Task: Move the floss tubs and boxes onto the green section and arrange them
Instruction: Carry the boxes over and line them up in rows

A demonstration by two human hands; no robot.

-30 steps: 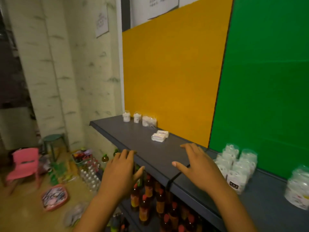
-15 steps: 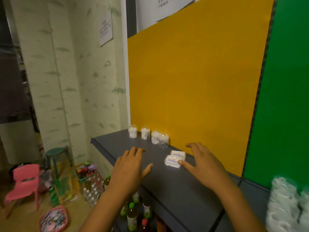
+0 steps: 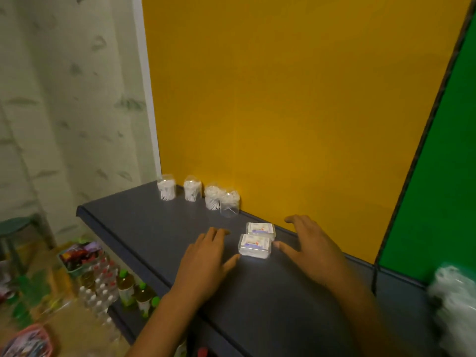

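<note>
While both hands, left hand [image 3: 206, 256] and right hand [image 3: 311, 248], spread flat-fingered, two floss boxes [image 3: 256, 239] lie between them. Four floss tubs [image 3: 198, 193] line the yellow panel [image 3: 296, 99] beyond.

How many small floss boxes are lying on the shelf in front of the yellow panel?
2. The near box lies between the left hand and the right hand. The far box lies just behind it, close to the yellow panel. None looks hidden.

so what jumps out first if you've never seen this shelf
The big yellow panel fills the wall, with a green panel at the right. Below, both hands, left and right, flank two small floss boxes on the grey shelf.
</note>
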